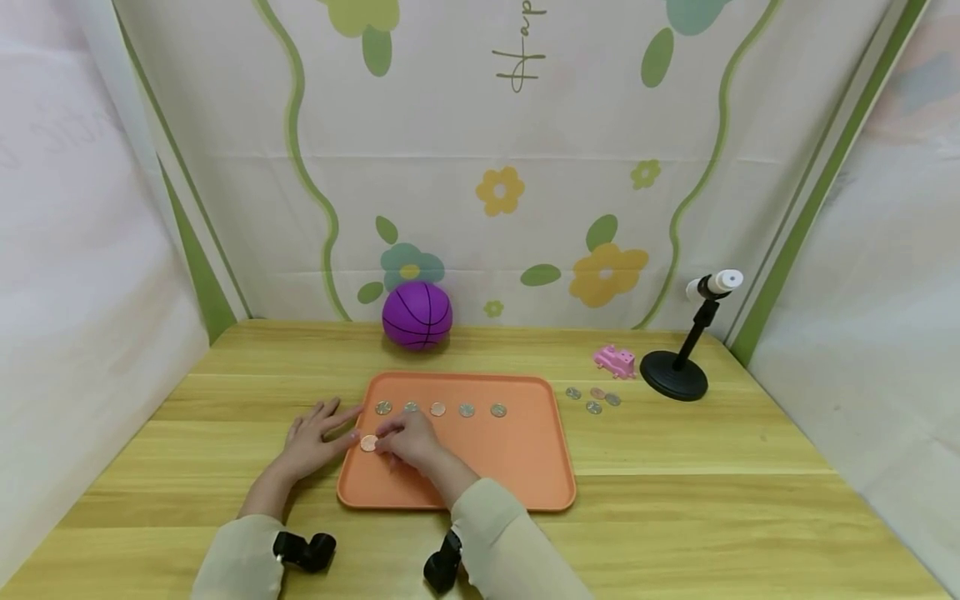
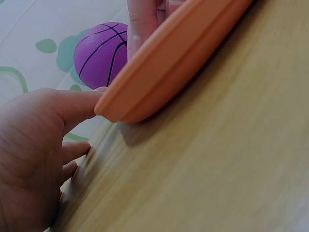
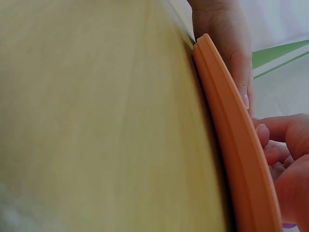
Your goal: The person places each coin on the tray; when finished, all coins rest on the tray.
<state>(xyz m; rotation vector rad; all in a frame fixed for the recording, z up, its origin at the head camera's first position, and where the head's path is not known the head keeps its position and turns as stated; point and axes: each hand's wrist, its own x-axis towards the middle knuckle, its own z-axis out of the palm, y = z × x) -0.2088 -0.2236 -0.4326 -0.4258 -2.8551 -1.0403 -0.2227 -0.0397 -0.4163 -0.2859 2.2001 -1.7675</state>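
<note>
An orange tray [image 1: 517, 467] lies on the table. Along its upper part runs a row of several coins, among them a copper coin [image 1: 437, 409] and a silver coin [image 1: 498, 410]. Below the row's left end is another copper coin [image 1: 368, 443], its right edge pinched by the fingertips of my right hand [image 1: 411, 442]. My left hand [image 1: 313, 446] rests with spread fingers at the tray's left side, thumb and forefinger touching the rim. In the right wrist view the tray wall [image 3: 236, 140] hides the coins, while curled fingers [image 3: 280, 150] show beyond it.
Behind the tray sits a purple ball [image 1: 417, 315]. To the right are several loose coins [image 1: 594, 407], a small pink toy [image 1: 615, 361] and a black stand [image 1: 674, 375] holding a white cylinder [image 1: 724, 282]. Printed cloth [image 1: 465, 125] hangs behind the table.
</note>
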